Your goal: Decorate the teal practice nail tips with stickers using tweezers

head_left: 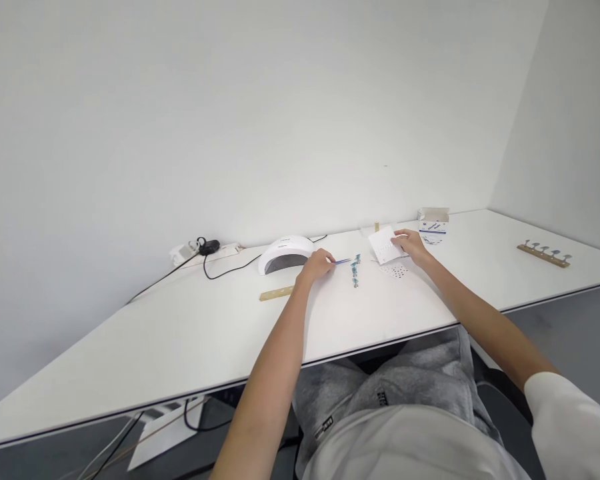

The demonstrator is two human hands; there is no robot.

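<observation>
My left hand [316, 265] is closed around a thin blue tool [343, 261] whose tip points right toward a short row of teal nail tips [355, 271] on the white table [190, 340]. My right hand [411, 245] pinches the edge of a white sheet [386, 245] and lifts it off the table. A second sheet with small dark dots [395, 270] lies flat just below it.
A white dome-shaped nail lamp [285, 254] stands left of my left hand, with a black cable [225, 270] running to a power strip [200, 251]. A wooden strip [276, 293] lies in front of the lamp. A small box [433, 225] and a wooden holder with stands [544, 255] sit to the right.
</observation>
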